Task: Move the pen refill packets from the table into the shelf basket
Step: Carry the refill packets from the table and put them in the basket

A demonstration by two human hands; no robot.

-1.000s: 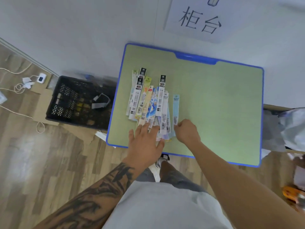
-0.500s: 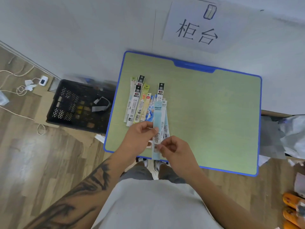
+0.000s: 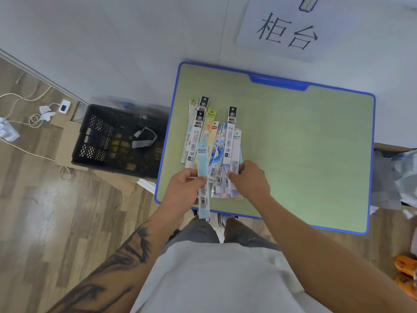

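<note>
Several long pen refill packets [image 3: 213, 141] lie fanned out on the left part of a green table with a blue rim [image 3: 304, 143]. My left hand [image 3: 184, 188] pinches a light blue packet [image 3: 202, 175] and holds it upright over the table's near edge. My right hand [image 3: 248, 180] pinches the near end of a white packet [image 3: 235, 152] that still lies in the pile. No shelf basket is in view.
A black plastic crate [image 3: 106, 141] stands on the wooden floor left of the table. White cables and a charger [image 3: 63, 107] lie further left. A paper sign [image 3: 286, 28] hangs on the wall behind. Orange shoes [image 3: 406, 272] sit at the lower right.
The light blue packet passed from my right hand to my left hand, which moved it left. My right hand went back to the pile and took hold of a white packet.
</note>
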